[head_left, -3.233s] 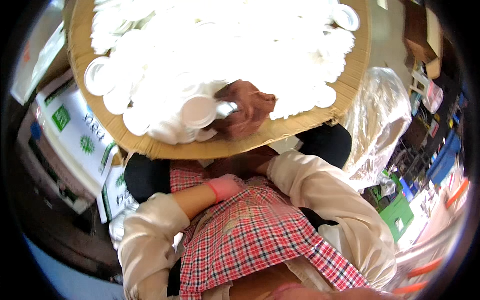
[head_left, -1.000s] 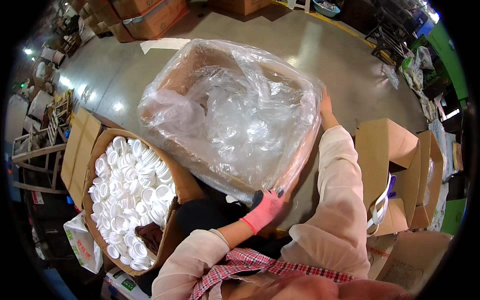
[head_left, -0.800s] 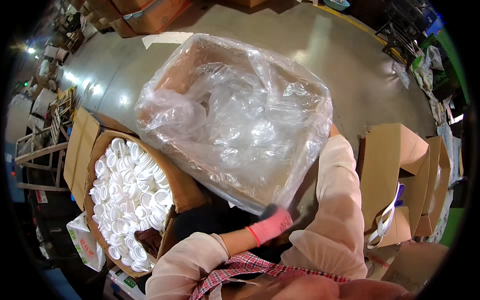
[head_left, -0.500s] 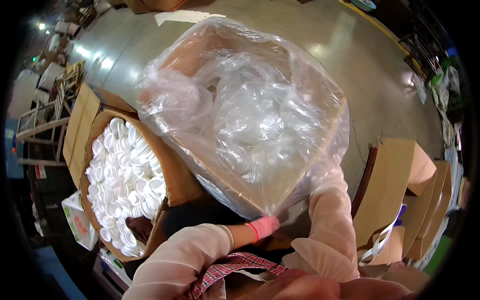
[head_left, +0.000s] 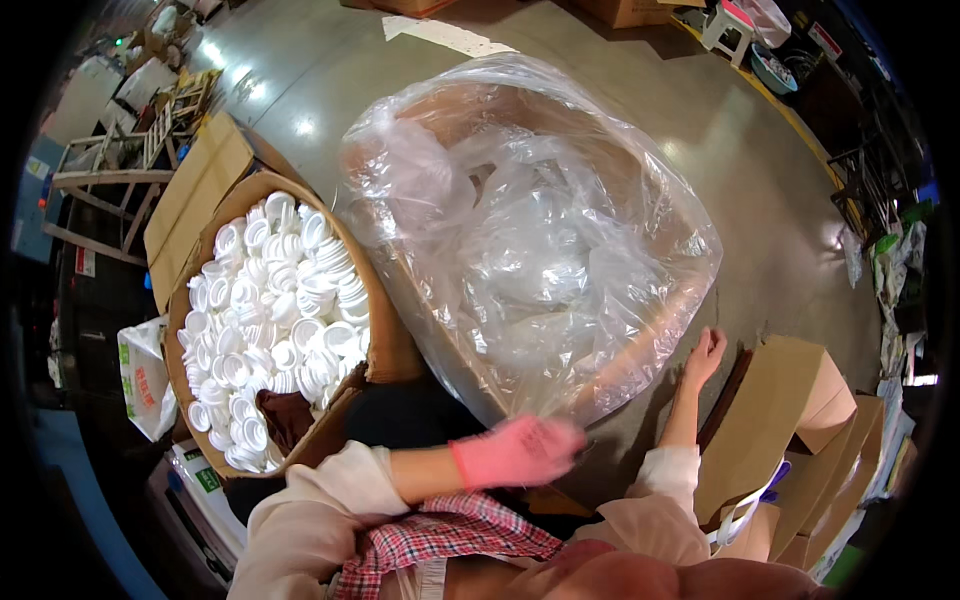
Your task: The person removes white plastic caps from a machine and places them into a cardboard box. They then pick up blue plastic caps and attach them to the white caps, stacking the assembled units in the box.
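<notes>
A large cardboard box (head_left: 636, 376) lined with a clear plastic bag (head_left: 540, 230) stands in front of me; the bag's film is draped over its rim and bunched inside. My left hand (head_left: 520, 452), in a pink glove, is at the box's near corner, over the edge of the bag. Motion smears its fingers, so whether they grip the film cannot be told. Bare and apart from the bag, my right hand (head_left: 706, 352) hangs over the floor just right of the box. Its fingers are loosely curled with nothing seen in them.
At left, an open carton (head_left: 376, 330) is full of white plastic lids (head_left: 270, 320), with a dark brown cloth (head_left: 288, 418) among them. Open cardboard boxes (head_left: 765, 410) stand at right. Beyond are a wooden frame (head_left: 115, 180), a white stool (head_left: 728, 32) and a blue basin (head_left: 772, 70).
My right hand has come away from the bag's right side and now shows beside the box. The left glove has come up over the near corner. The whole view has shifted.
</notes>
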Tool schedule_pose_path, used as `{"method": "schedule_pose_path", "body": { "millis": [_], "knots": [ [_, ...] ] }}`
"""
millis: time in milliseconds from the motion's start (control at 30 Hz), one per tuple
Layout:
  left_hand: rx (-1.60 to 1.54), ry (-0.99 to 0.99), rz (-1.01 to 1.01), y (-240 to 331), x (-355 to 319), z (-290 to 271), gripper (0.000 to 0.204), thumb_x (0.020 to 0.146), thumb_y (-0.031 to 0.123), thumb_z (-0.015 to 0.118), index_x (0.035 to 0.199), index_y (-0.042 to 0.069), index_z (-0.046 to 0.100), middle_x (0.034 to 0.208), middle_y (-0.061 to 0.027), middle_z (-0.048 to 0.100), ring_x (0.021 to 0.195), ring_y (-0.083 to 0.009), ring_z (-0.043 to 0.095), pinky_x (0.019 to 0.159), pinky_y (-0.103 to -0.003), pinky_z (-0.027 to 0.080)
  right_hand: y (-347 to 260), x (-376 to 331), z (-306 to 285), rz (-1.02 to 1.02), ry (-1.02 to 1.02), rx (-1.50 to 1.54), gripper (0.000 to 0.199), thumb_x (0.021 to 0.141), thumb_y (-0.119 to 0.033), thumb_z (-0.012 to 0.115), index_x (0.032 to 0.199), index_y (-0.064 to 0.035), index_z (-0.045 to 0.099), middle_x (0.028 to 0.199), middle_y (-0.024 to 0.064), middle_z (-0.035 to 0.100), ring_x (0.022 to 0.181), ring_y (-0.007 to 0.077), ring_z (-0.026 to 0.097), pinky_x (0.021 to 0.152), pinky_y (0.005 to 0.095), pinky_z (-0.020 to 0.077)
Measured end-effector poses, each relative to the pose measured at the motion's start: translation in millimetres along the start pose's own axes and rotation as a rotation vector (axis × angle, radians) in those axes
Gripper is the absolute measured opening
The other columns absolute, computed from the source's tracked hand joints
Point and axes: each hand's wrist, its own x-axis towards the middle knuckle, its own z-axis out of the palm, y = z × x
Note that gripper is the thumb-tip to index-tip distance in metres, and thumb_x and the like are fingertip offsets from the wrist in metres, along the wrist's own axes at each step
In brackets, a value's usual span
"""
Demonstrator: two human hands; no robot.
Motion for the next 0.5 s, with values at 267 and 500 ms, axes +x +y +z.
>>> {"method": "schedule_pose_path", "body": {
  "millis": [267, 500],
  "knots": [
    [0.619, 0.535, -0.353, -106.6, -3.5, -160.2, 0.049, 0.080, 0.029, 0.062, 0.121, 0.005, 0.051, 0.119, -0.0192, 0.052, 0.112, -0.0355, 0.049, 0.091, -0.044, 0.041, -64.2, -95.6, -8.8, 0.234, -0.464, -0.155, 0.076, 0.088, -0.017, 0.059, 0.147, -0.0067, 0.012, 0.142, 0.0239, 0.034, 0.120, 0.0355, 0.047, 0.098, 0.0399, 0.0404],
    [0.512, 0.684, -0.965, -210.4, -3.1, -195.6, 0.068, 0.083, 0.041, 0.061, 0.137, 0.007, 0.038, 0.144, -0.0213, 0.030, 0.133, -0.0439, 0.025, 0.100, -0.058, 0.033, -124.9, -127.0, -0.6, -0.026, -0.416, -0.254, 0.082, 0.080, -0.019, 0.067, 0.145, -0.0066, 0.019, 0.128, 0.0195, 0.051, 0.103, 0.0325, 0.056, 0.090, 0.0375, 0.0457]
  ]
}}
